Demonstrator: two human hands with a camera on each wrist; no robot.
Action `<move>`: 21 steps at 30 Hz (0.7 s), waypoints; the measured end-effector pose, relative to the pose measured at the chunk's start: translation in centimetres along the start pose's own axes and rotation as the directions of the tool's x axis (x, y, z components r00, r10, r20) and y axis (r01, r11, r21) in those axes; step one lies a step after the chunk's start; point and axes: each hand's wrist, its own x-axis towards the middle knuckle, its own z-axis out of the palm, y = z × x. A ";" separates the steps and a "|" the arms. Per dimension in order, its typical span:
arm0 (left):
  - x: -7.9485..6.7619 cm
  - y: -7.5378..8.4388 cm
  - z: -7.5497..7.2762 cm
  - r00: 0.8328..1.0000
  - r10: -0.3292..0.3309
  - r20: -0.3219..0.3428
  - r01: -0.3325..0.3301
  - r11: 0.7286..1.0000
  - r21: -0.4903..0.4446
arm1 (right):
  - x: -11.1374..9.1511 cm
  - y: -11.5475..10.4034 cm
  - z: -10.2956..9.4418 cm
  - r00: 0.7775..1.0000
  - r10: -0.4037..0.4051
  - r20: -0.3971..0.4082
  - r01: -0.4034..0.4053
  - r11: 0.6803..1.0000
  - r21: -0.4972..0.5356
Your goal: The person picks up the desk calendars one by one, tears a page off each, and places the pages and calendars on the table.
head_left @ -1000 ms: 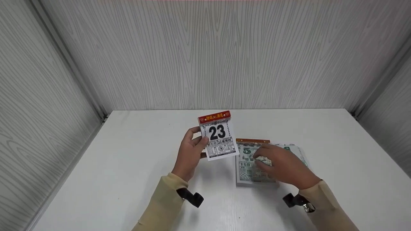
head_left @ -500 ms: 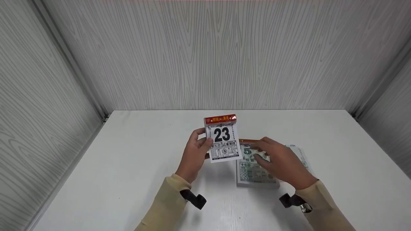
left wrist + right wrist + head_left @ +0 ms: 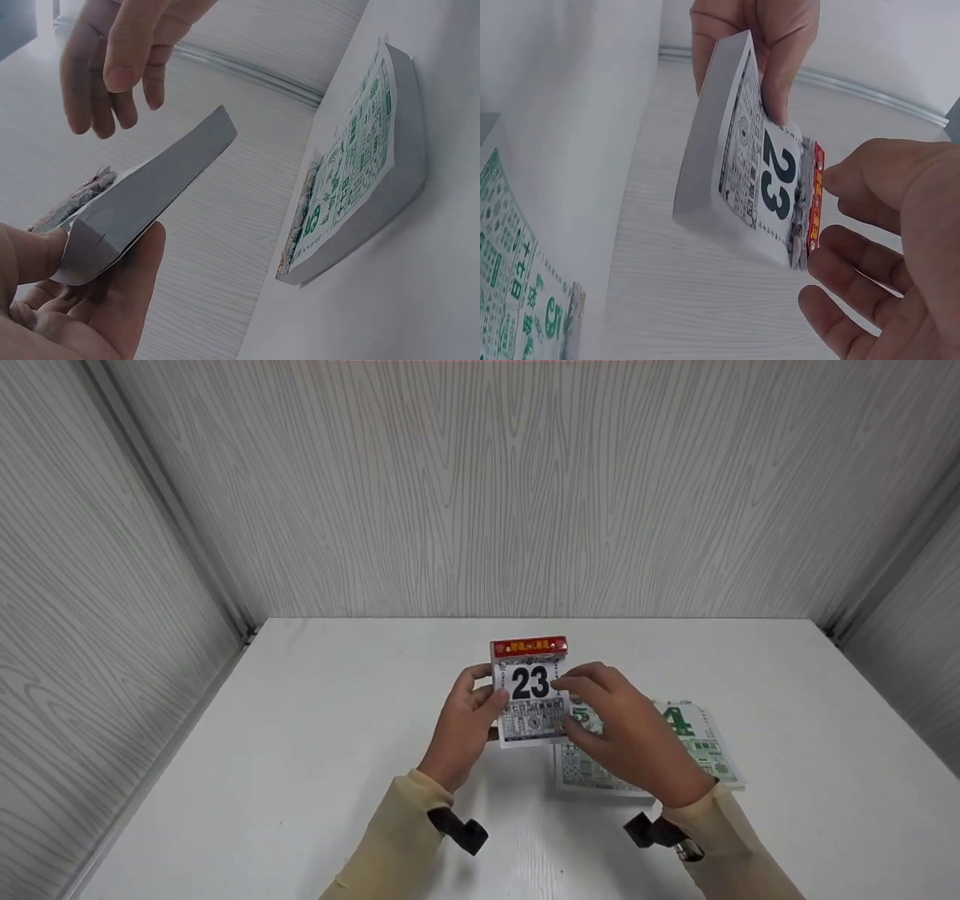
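Note:
My left hand [image 3: 459, 735] grips a thick tear-off calendar [image 3: 534, 726] by its left side, thumb on the front sheet. The calendar has a red header with gold lettering and a big black 23, and is raised off the table and tilted. My right hand [image 3: 637, 735] is at its right side, fingers loosely bent. In the right wrist view, the right fingertips [image 3: 840, 180] are beside the red header [image 3: 817, 195], pinching nothing. Below lies a larger calendar pad [image 3: 360, 157] with green print and a 5, partly hidden by the right hand in the head view.
Beside the pad, partly under my right forearm's line, lies paper with a green 4 [image 3: 705, 739]. The white tabletop [image 3: 337, 720] meets a grey wood-grain back wall [image 3: 480, 495], with similar panels on both sides.
My left hand has carried the 23 calendar right and slightly nearer. My right hand has moved left from over the green pad to the calendar's side, uncovering the green 4.

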 end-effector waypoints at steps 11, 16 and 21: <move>0.2 0.1 0.5 0.999 0.021 0.034 -0.021 1.000 -0.002 | 0.2 -1.4 1.4 1.000 -0.015 0.012 0.017 0.994 -0.111; 0.2 0.2 0.6 0.998 0.033 0.051 -0.032 0.999 -0.012 | 0.0 -1.5 2.1 0.999 -0.020 0.046 0.027 0.987 -0.158; 0.2 0.2 0.6 0.997 0.038 0.061 -0.037 0.999 -0.017 | -0.1 -1.7 2.5 0.998 -0.011 0.060 0.020 0.987 -0.158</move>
